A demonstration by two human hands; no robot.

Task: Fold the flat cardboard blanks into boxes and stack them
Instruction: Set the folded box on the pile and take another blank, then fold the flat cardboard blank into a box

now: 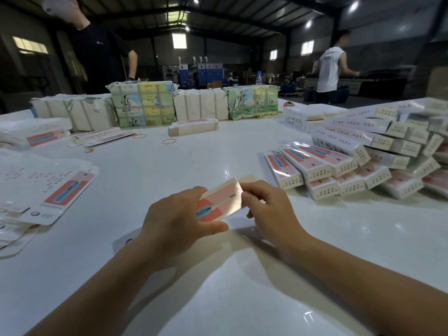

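Both hands grip one box (221, 201), left hand (179, 224) round its body, right hand (266, 209) pinching the end flap; next, probably tuck it, then stack on the pile (363, 161) right of it

Open white table (169, 170) ahead, between flat blanks (46, 187) left and stacked boxes (358, 163) right.

Packing warehouse: bundled cartons (143, 103), steel roof (230, 10)

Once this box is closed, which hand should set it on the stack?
Probably right. The right hand pinches the box at its far end, and the stack of folded boxes lies on that side; the left hand would have to reach across.
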